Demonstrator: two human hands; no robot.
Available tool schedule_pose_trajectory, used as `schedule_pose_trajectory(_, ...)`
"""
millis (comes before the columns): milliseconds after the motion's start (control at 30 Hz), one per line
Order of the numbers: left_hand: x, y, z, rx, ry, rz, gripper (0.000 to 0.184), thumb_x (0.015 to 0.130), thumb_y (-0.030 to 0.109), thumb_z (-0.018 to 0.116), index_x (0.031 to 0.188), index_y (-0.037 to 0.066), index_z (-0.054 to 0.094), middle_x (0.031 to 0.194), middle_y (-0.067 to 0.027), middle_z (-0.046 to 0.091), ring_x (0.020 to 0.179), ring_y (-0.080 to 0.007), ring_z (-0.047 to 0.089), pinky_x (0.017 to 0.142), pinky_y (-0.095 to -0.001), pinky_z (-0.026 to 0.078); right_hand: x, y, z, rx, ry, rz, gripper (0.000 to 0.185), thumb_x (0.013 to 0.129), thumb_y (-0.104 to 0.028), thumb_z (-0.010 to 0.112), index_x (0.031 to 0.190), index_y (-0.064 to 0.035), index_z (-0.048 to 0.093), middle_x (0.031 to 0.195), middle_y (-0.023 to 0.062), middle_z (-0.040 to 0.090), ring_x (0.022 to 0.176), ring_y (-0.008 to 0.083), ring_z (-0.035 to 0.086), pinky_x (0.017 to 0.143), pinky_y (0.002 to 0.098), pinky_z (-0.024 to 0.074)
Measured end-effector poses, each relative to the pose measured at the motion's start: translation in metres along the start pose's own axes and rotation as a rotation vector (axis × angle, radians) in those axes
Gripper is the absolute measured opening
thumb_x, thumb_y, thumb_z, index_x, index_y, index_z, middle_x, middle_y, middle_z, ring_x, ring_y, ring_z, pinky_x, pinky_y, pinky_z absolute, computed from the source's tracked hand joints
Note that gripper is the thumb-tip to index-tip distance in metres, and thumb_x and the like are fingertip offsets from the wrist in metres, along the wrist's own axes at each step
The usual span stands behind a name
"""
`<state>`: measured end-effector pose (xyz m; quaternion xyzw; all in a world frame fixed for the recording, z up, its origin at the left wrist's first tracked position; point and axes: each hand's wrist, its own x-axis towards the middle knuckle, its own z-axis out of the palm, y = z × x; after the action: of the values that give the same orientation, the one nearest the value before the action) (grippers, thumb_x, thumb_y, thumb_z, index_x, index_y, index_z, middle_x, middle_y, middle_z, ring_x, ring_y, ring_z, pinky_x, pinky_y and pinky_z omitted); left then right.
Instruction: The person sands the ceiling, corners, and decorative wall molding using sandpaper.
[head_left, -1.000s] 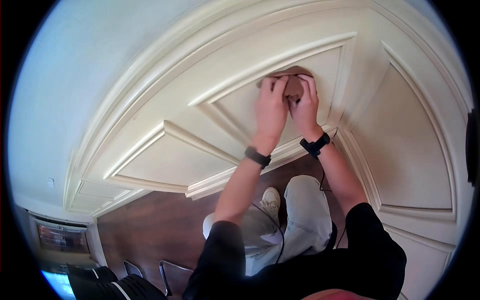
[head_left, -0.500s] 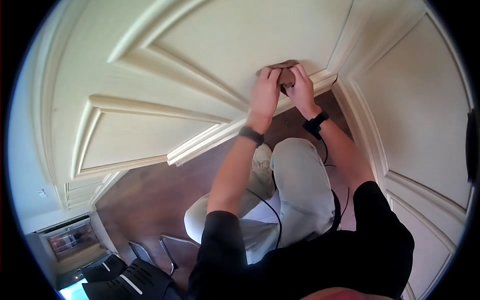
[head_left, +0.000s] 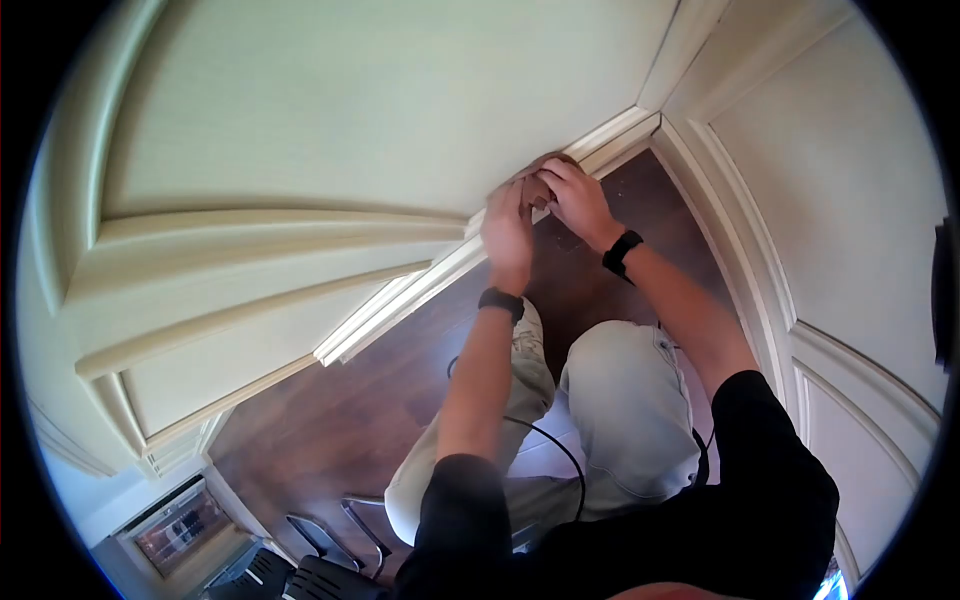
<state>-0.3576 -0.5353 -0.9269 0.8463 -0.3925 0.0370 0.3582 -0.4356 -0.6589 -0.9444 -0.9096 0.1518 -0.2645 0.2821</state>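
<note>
A brown cloth (head_left: 538, 194) is bunched between my two hands, low against the cream panelled wall (head_left: 330, 130). It touches the white ledge of the baseboard (head_left: 610, 140). My left hand (head_left: 508, 236) has its fingers bent over the cloth's left side. From the right, my right hand (head_left: 578, 203) grips the cloth with curled fingers. Parts of the cloth are hidden behind both hands. Each wrist carries a black band.
Another cream panelled surface (head_left: 830, 190) meets the wall at a corner on the right. Dark wooden floor (head_left: 320, 425) lies below my bent knees, and a black cable (head_left: 560, 445) hangs by my legs. Black chairs (head_left: 325, 580) stand at the lower left.
Both hands and the cloth have shifted down and slightly left, from the panel face to the baseboard ledge. The camera view has moved closer to the wall.
</note>
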Motion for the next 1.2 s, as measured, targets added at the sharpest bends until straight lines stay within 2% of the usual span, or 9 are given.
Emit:
schedule_pose_trajectory(167,0.021,0.028,0.035,0.019,-0.129,-0.018,0.035,0.083,0.002,0.058,0.116,0.01,0.062,0.102,-0.0098,0.064,0.095,-0.031,0.061,0.075,-0.0424,0.052,0.006,0.032,-0.033,-0.122,0.002,0.077,0.039,0.066,-0.003,0.072,0.104,-0.0056,0.064,0.109,0.0059,0.062,0.094,0.03,0.062,0.074,0.038,0.054)
schedule_pose_trajectory(300,0.044,0.044,0.072,-0.025,-0.237,0.019,0.028,0.084,0.006,0.056,0.112,0.01,0.063,0.1,-0.0091,0.065,0.092,-0.0302,0.063,0.073,-0.0423,0.053,0.019,0.057,-0.069,-0.17,-0.075,0.208,0.03,0.068,-0.002,0.07,0.098,-0.0061,0.065,0.103,0.0103,0.065,0.087,0.0331,0.063,0.072,0.0393,0.0538)
schedule_pose_trajectory(333,0.05,0.05,0.078,-0.048,-0.243,0.028,0.022,0.084,0.008,0.056,0.105,0.01,0.062,0.096,-0.0086,0.066,0.088,-0.0303,0.065,0.071,-0.0418,0.053,0.019,0.064,-0.071,-0.151,-0.001,0.211,0.018,0.07,-0.004,0.065,0.086,-0.0095,0.062,0.094,0.007,0.063,0.087,0.0312,0.062,0.071,0.0409,0.0523)
schedule_pose_trajectory(433,0.057,0.063,0.087,-0.032,-0.206,0.02,0.018,0.084,0.007,0.056,0.1,0.009,0.062,0.092,-0.0087,0.066,0.086,-0.0299,0.066,0.069,-0.0413,0.053,0.023,0.077,-0.071,-0.191,0.045,0.205,0.018,0.07,-0.004,0.065,0.087,-0.0089,0.063,0.095,0.008,0.064,0.083,0.0326,0.064,0.069,0.0418,0.0526)
schedule_pose_trajectory(800,0.032,0.027,0.068,0.009,-0.124,-0.004,0.018,0.08,0.005,0.06,0.097,0.01,0.062,0.087,-0.0079,0.065,0.082,-0.029,0.065,0.067,-0.0407,0.053,0.028,0.044,-0.052,-0.367,-0.161,0.093,0.011,0.075,-0.007,0.063,0.086,-0.0055,0.063,0.093,0.0106,0.063,0.081,0.0312,0.066,0.067,0.0412,0.0532)
schedule_pose_trajectory(967,0.008,-0.005,0.028,-0.009,-0.106,-0.047,0.021,0.081,0.005,0.058,0.1,0.013,0.063,0.088,-0.0076,0.065,0.084,-0.0298,0.065,0.068,-0.0426,0.053,0.033,-0.003,-0.011,-0.55,-0.304,0.079,0.01,0.073,-0.008,0.064,0.082,-0.0042,0.064,0.09,0.0099,0.064,0.075,0.0269,0.067,0.063,0.037,0.054)
schedule_pose_trajectory(1067,-0.004,-0.011,0.0,-0.015,-0.036,-0.077,0.024,0.082,0.005,0.058,0.103,0.014,0.064,0.093,-0.0088,0.067,0.084,-0.0318,0.065,0.068,-0.0438,0.053,0.027,-0.022,0.005,-0.476,-0.319,-0.039,0.006,0.073,-0.008,0.063,0.079,-0.0047,0.064,0.086,0.0116,0.063,0.072,0.0263,0.067,0.062,0.0363,0.0544)
schedule_pose_trajectory(1167,-0.011,-0.005,-0.023,0.027,-0.049,-0.235,0.022,0.083,0.006,0.058,0.102,0.013,0.066,0.096,-0.0106,0.068,0.085,-0.0334,0.065,0.07,-0.044,0.053,0.029,-0.041,0.015,-0.45,-0.337,-0.044,0.006,0.074,-0.009,0.063,0.079,-0.005,0.065,0.086,0.013,0.064,0.071,0.0271,0.068,0.061,0.0368,0.0551)
schedule_pose_trajectory(1200,-0.01,-0.003,-0.028,-0.007,-0.065,-0.327,0.022,0.088,0.015,0.052,0.104,0.013,0.066,0.086,-0.0108,0.07,0.084,-0.0334,0.066,0.074,-0.0441,0.052,0.03,-0.046,0.014,-0.435,-0.333,-0.046,0.005,0.075,-0.011,0.064,0.077,-0.0068,0.066,0.084,0.0127,0.065,0.072,0.0265,0.069,0.061,0.0368,0.0553)
